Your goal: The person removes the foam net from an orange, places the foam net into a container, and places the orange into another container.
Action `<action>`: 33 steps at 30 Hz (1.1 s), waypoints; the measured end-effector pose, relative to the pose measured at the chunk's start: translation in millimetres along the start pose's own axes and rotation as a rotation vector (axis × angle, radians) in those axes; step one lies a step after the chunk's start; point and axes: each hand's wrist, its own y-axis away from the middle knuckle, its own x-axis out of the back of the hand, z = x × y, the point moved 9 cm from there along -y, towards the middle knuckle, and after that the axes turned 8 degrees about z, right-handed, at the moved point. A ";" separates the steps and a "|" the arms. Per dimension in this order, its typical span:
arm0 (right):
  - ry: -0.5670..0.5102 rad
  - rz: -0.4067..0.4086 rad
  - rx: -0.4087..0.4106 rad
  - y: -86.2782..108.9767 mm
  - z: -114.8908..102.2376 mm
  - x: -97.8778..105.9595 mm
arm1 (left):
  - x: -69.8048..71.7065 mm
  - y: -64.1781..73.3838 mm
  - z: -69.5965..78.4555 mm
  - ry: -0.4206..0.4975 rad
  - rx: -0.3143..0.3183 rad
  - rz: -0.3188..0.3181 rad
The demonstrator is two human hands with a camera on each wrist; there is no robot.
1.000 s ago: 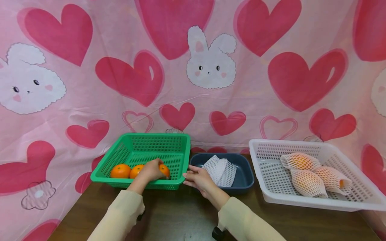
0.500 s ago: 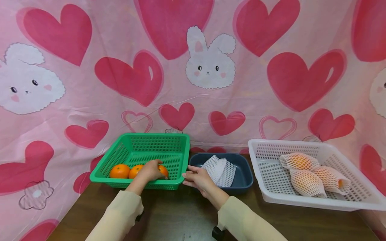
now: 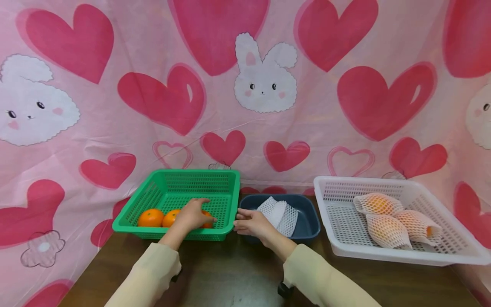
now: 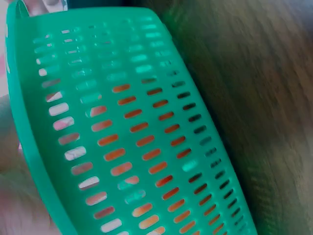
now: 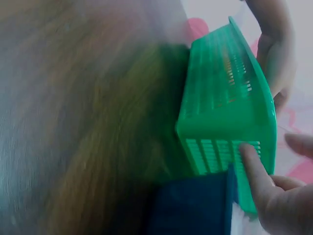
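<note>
Pink heart-printed cloth (image 3: pixel 299 123) backs the brown wooden table (image 3: pixel 238 268); the left hand (image 3: pixel 190 216) spreads its fingers, gripping nothing, over round orange fruits (image 3: pixel 151 218) inside the green perforated plastic basket (image 3: pixel 197 181); the right hand (image 3: pixel 254 224), empty, extends its fingers beside the rim.

The view is being backed by a pink cloth (image 3: pixel 221 102), on which red hearts (image 3: pixel 387 100), outlined hearts (image 3: pixel 350 161), white rabbit heads (image 3: pixel 265 91) and a sketched flower (image 3: pixel 43 248) are being displayed. In front, a dull sheen is being reflected by a brown wooden table (image 3: pixel 245 268).
</note>
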 end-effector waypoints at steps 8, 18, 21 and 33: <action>0.235 -0.059 0.193 8.4 -30.3 19.4 | 1.4 2.5 22.8 -0.004 -0.042 0.054; 0.389 -0.125 0.387 31.5 -49.0 42.9 | 1.4 8.7 54.1 0.104 -0.077 0.148; 0.461 -0.118 0.440 41.6 -53.6 54.3 | -0.6 10.7 65.5 0.139 -0.115 0.184; 0.588 0.011 0.523 76.9 -66.4 119.3 | -17.0 16.6 110.9 0.383 -0.183 0.158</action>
